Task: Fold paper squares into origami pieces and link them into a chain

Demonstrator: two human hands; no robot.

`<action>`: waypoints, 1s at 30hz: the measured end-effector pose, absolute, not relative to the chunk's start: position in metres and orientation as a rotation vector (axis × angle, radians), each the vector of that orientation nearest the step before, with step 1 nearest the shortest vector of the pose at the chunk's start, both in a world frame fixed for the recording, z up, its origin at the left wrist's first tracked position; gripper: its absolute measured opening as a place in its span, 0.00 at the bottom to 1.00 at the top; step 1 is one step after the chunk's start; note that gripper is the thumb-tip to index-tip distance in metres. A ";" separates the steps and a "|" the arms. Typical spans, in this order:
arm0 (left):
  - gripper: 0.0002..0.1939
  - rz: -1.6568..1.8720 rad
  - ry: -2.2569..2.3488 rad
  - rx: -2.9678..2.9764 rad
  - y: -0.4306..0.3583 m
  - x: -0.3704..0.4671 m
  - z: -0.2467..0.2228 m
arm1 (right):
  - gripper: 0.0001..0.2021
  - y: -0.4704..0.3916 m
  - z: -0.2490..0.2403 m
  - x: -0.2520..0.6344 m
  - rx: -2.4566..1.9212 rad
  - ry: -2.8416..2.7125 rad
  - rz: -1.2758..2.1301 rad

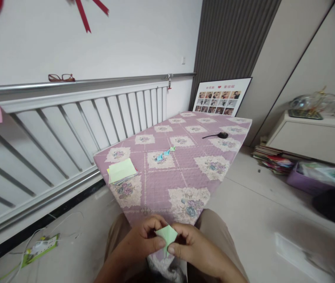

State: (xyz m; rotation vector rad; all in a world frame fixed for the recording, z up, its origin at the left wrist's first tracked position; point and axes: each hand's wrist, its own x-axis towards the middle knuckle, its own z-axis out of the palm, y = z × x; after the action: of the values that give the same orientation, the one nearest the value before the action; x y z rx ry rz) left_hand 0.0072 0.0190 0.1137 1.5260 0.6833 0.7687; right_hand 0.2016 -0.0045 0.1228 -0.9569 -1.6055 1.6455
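Note:
A folded light-green paper point(167, 234) is held between both hands, just past the near edge of the table and above the lap. My left hand point(148, 237) pinches its left side, thumb on the front face. On the other side, my right hand point(186, 241) grips the lower right edge with thumb and fingers. The paper has a kite-like shape with a crease down its middle. Farther up the table lie small folded paper pieces point(166, 153), blue and green, in a short row. A stack of coloured paper sheets point(122, 171), pale green on top, rests at the table's left edge.
A purple flowered tablecloth point(158, 184) covers the table. A black object with a thin strip point(222, 135) lies toward the far right. The radiator point(111, 118) runs along the left wall. A power strip point(41, 248) with cables sits on the floor at lower left.

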 end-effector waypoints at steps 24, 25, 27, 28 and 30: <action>0.30 0.902 1.115 1.507 0.006 0.032 0.098 | 0.11 0.001 0.107 0.190 -1.242 -1.517 1.178; 0.31 0.892 1.126 1.512 0.006 0.032 0.097 | 0.11 0.002 0.104 0.190 -1.254 -1.492 1.184; 0.32 0.896 1.117 1.475 0.006 0.032 0.093 | 0.12 0.003 0.100 0.189 -1.275 -1.444 1.191; 0.33 0.915 1.101 1.428 0.006 0.033 0.092 | 0.12 0.003 0.098 0.189 -1.282 -1.423 1.186; 0.31 0.937 1.067 1.310 0.006 0.034 0.090 | 0.12 0.004 0.096 0.188 -1.286 -1.384 1.161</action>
State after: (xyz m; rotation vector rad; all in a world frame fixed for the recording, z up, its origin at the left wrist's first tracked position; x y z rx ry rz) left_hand 0.0343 0.0056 0.0897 1.3104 1.0673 0.9371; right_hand 0.1882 0.0040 0.0962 -1.2857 -1.3844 1.1610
